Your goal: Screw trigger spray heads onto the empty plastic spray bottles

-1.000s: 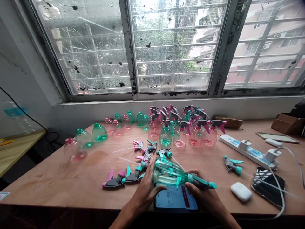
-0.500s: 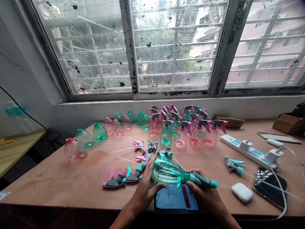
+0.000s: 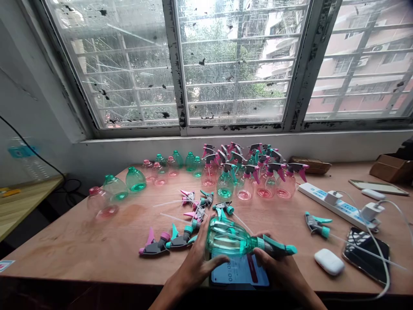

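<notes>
A green see-through spray bottle [image 3: 227,237] lies sideways in the air between my hands, its base to the left. My left hand [image 3: 203,258] is closed round the base end. At the neck, my right hand [image 3: 271,258] grips the teal collar of the grey and teal spray head [image 3: 279,247]. Below the bottle lies a lit phone [image 3: 238,271], partly covered by my hands. Left of my left hand rest a grey and pink spray head [image 3: 155,245] and a grey and teal one [image 3: 180,237]. Several more loose heads [image 3: 196,204] lie behind the bottle.
Several bottles with heads fitted [image 3: 248,181] stand at the back. Open-necked bottles [image 3: 135,178] stand to the left. On the right are a power strip [image 3: 335,204], a spray head [image 3: 316,224], a white earbud case [image 3: 329,261], a dark phone [image 3: 368,254] and loose cables.
The bottle has rolled slightly about its length, and its trigger no longer shows below the neck. Both hands stay in nearly the same place, still holding it.
</notes>
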{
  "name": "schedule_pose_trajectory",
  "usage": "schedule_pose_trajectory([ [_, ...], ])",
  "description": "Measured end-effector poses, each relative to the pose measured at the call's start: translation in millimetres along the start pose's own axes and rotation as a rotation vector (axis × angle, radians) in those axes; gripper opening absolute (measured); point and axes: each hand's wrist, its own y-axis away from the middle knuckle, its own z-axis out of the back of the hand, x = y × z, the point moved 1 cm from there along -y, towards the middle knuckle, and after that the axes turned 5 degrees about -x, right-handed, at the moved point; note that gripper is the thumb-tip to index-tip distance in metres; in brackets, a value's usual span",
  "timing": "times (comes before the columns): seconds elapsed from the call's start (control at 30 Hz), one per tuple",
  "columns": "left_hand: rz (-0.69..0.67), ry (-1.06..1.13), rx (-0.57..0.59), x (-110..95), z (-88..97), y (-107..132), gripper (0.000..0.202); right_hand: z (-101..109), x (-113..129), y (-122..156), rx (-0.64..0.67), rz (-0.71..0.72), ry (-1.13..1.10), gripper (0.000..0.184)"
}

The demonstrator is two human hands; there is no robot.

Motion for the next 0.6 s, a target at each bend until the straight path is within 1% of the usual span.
schedule_pose_trajectory([
  [0.07,-0.01,0.0,-0.005,1.6,-1.7,0.1,0.097,-0.6,-1.7,0.1,-0.01,-0.01,-0.031,0.039],
  [0.17,0.004,0.011,-0.007,2.6,-3.8,1.7,0.084,-1.6,-2.8,0.2,0.003,-0.006,-0.075,0.043],
  [0.2,0.012,0.007,-0.005,2.6,-3.8,2.2,0.084,-1.5,-2.7,0.1,0.008,-0.004,-0.083,0.043],
  [0.3,0.035,-0.016,0.002,3.3,-2.2,2.4,0.101,0.1,-1.6,-0.7,0.015,-0.012,-0.057,0.04],
  [0.37,0.033,-0.012,0.007,4.4,-1.0,1.5,0.107,1.3,-1.0,-1.4,0.04,-0.02,-0.014,0.037],
  [0.5,0.011,0.007,0.013,5.9,-2.0,0.4,0.102,1.9,-2.4,-1.2,0.044,-0.021,-0.046,0.038],
  [0.6,0.0,0.006,0.009,4.0,-3.7,2.1,0.094,0.1,-2.4,-0.1,0.036,-0.011,-0.083,0.041],
])
